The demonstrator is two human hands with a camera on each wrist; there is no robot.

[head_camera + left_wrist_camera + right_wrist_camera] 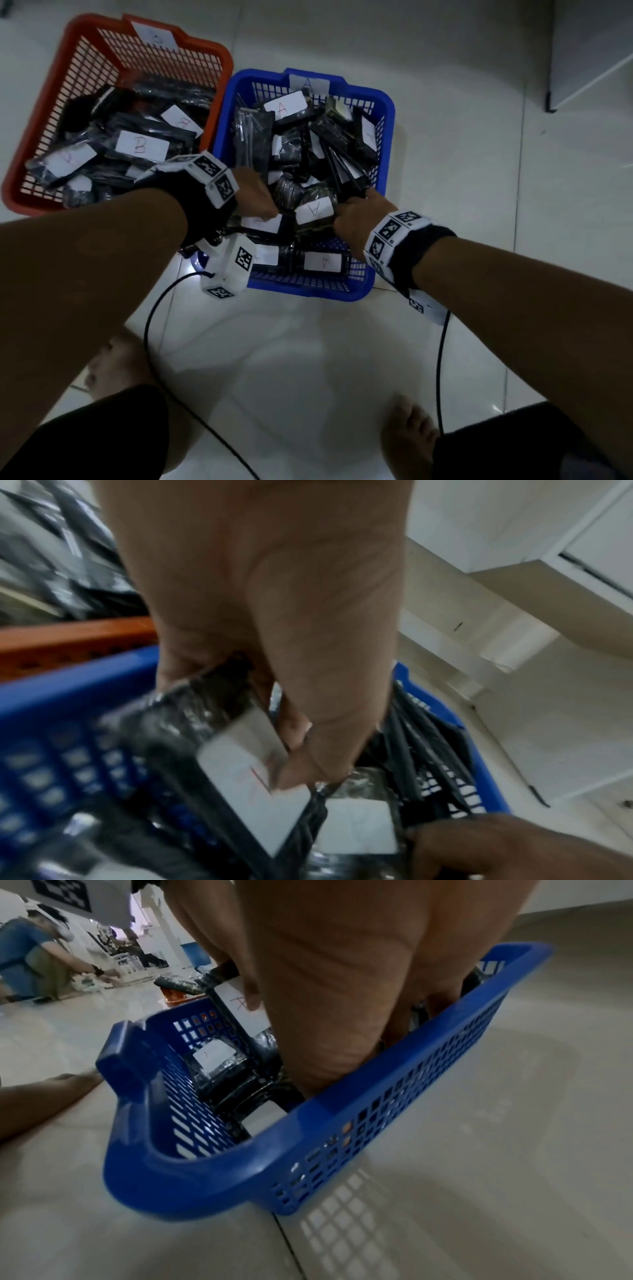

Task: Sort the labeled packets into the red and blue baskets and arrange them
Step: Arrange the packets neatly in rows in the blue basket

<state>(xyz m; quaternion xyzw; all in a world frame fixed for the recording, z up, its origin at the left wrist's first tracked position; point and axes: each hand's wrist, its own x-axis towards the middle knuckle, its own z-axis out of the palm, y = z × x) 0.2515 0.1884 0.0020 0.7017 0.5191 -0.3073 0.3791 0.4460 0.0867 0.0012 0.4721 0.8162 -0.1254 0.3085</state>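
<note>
Packets (313, 210) marked A crowd the blue basket (383, 102); left hand (255, 197) pinches one at 6 o'clock, right hand (359, 214) grips another — best laid flat, labels up.

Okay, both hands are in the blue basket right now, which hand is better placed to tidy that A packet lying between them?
Probably right. The right hand sits against the A packet, while the left hand already pinches another packet.

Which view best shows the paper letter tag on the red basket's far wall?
The head view: the red plastic basket's paper tag faces it, though the letter is blurred. The left wrist shows only the rim; the right wrist shows a sliver.
</note>
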